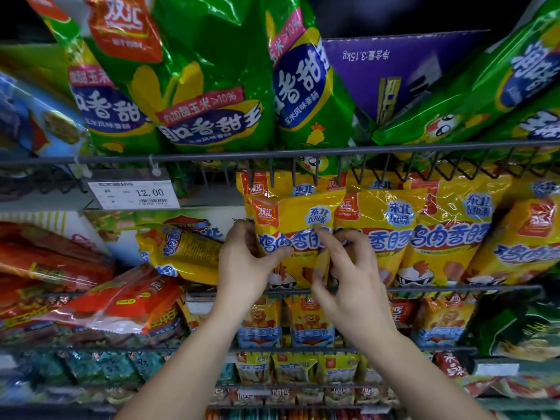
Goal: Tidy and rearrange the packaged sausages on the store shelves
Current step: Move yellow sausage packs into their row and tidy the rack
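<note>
Wire shelves of a store fill the view, packed with bagged sausages. On the middle shelf stands a yellow pack printed 双汇, 东北风味 and 鸡肉香肠. The left hand pinches its left edge, thumb in front, fingers behind. The right hand grips its right edge with curled fingers, forefinger on the front. Its right side touches the neighbour packs of the same print; on its left is some free room, where one tilted pack lies. Above, green packs read 香甜王 and 内加甜玉米>10%. A price tag shows 12.00, and a purple carton shows 3.15kg upside down.
</note>
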A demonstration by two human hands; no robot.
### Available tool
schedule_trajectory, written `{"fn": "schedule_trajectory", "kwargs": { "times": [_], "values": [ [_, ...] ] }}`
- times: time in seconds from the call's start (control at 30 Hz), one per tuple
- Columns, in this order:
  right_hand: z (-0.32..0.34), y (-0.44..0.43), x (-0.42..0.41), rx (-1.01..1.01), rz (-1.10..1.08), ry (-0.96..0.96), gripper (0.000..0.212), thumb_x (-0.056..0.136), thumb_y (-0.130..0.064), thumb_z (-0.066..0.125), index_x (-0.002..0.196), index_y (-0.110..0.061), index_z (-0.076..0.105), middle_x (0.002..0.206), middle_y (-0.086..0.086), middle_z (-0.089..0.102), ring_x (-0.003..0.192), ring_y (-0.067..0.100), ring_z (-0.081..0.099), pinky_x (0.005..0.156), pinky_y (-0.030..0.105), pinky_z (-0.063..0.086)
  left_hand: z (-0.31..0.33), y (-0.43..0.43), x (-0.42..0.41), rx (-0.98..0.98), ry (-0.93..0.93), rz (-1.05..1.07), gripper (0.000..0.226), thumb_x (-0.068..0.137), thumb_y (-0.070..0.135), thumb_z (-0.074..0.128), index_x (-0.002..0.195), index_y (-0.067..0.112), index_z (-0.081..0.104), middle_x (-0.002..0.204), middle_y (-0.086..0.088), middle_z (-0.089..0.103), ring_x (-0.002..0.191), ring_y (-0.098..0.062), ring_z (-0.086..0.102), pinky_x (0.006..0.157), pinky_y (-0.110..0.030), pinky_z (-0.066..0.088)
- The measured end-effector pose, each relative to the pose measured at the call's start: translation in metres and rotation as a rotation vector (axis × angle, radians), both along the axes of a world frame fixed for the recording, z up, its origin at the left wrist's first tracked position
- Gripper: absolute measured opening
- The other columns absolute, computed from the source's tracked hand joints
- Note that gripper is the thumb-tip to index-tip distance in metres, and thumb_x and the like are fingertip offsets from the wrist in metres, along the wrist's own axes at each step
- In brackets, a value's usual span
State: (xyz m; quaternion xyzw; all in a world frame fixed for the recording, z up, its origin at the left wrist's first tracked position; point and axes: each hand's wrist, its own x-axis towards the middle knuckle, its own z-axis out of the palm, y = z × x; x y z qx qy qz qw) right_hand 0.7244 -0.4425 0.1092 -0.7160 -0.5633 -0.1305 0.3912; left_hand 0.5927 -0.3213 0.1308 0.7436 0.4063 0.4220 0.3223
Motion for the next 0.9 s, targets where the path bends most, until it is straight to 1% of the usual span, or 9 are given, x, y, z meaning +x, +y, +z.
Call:
{"fn": "schedule_trajectory", "kwargs": {
  "times": [0.1, 0.17, 0.37, 0.47, 0.5, 0.6, 0.7, 0.77, 0.9],
  "values": [
    [0.003, 0.003, 0.006, -0.028, 0.029, 0.003, 0.069, 0.084, -0.023, 0.069, 0.146, -0.031, 0.041, 0.122, 0.003, 0.039, 0.113, 0.024, 0.046, 0.064, 0.030, 0.053, 0.001, 0.000, 0.000, -0.072, -0.036, 0.005, 0.042, 0.068, 0.038, 0.088, 0.090, 0.028, 0.053, 0.083, -0.002, 0.069, 0.075, -0.020, 0.067, 0.065, -0.040, 0.055],
    [0.004, 0.003, 0.008, -0.037, 0.043, 0.008, 0.069, 0.085, -0.023, 0.068, 0.147, -0.032, 0.039, 0.121, 0.003, 0.038, 0.113, 0.024, 0.046, 0.068, 0.033, 0.054, 0.003, -0.001, 0.000, -0.112, -0.050, 0.015, 0.042, 0.068, 0.036, 0.088, 0.091, 0.025, 0.054, 0.083, -0.002, 0.070, 0.075, -0.020, 0.067, 0.066, -0.041, 0.055],
    [0.011, -0.002, 0.004, -0.099, 0.043, 0.028, 0.072, 0.084, -0.028, 0.065, 0.149, -0.036, 0.032, 0.123, 0.001, 0.032, 0.117, 0.024, 0.042, 0.066, 0.034, 0.055, 0.010, -0.011, 0.004, -0.245, -0.107, 0.060, 0.037, 0.070, 0.028, 0.089, 0.086, 0.026, 0.055, 0.085, 0.007, 0.068, 0.076, -0.009, 0.067, 0.058, -0.021, 0.048],
    [0.013, -0.008, 0.003, -0.129, 0.064, 0.031, 0.075, 0.084, -0.031, 0.064, 0.149, -0.039, 0.029, 0.127, 0.000, 0.032, 0.118, 0.023, 0.041, 0.063, 0.032, 0.055, 0.005, -0.021, 0.005, -0.265, -0.172, 0.085, 0.029, 0.072, 0.027, 0.087, 0.084, 0.025, 0.061, 0.081, 0.011, 0.070, 0.072, -0.005, 0.069, 0.053, -0.014, 0.048],
    [0.013, -0.010, 0.004, -0.134, 0.074, 0.026, 0.076, 0.084, -0.031, 0.064, 0.149, -0.040, 0.028, 0.128, 0.000, 0.033, 0.118, 0.022, 0.042, 0.062, 0.031, 0.055, 0.003, -0.024, 0.005, -0.262, -0.179, 0.101, 0.028, 0.072, 0.029, 0.087, 0.087, 0.022, 0.064, 0.082, 0.010, 0.071, 0.073, -0.004, 0.069, 0.054, -0.014, 0.048],
    [0.013, -0.015, 0.006, -0.154, 0.097, 0.019, 0.076, 0.084, -0.031, 0.064, 0.149, -0.040, 0.027, 0.132, -0.002, 0.031, 0.123, 0.020, 0.040, 0.064, 0.026, 0.053, -0.002, -0.035, 0.002, -0.228, -0.171, 0.164, 0.043, 0.072, 0.037, 0.086, 0.102, 0.016, 0.062, 0.093, 0.006, 0.069, 0.080, -0.005, 0.067, 0.061, -0.015, 0.047],
    [0.011, -0.019, 0.005, -0.133, 0.103, 0.038, 0.070, 0.086, -0.031, 0.065, 0.148, -0.034, 0.033, 0.134, -0.003, 0.032, 0.128, 0.020, 0.036, 0.076, 0.025, 0.048, 0.002, -0.046, -0.006, -0.181, -0.164, 0.187, 0.045, 0.074, 0.035, 0.084, 0.105, 0.017, 0.057, 0.096, 0.008, 0.064, 0.086, 0.001, 0.060, 0.064, -0.008, 0.044],
    [0.008, -0.021, 0.001, -0.084, 0.099, 0.062, 0.063, 0.086, -0.029, 0.066, 0.144, -0.029, 0.042, 0.134, -0.001, 0.036, 0.129, 0.021, 0.037, 0.082, 0.025, 0.043, 0.003, -0.053, -0.013, -0.147, -0.133, 0.195, 0.044, 0.076, 0.037, 0.083, 0.105, 0.019, 0.055, 0.098, 0.011, 0.062, 0.090, 0.002, 0.058, 0.068, -0.011, 0.044],
    [0.001, -0.022, -0.016, 0.008, 0.138, 0.108, 0.051, 0.085, -0.024, 0.068, 0.134, -0.021, 0.053, 0.128, -0.001, 0.045, 0.123, 0.020, 0.045, 0.083, 0.023, 0.042, -0.005, -0.059, -0.033, -0.112, -0.082, 0.218, 0.037, 0.080, 0.037, 0.078, 0.106, 0.023, 0.055, 0.101, 0.016, 0.059, 0.094, 0.005, 0.055, 0.074, -0.012, 0.041]
  ]
}}
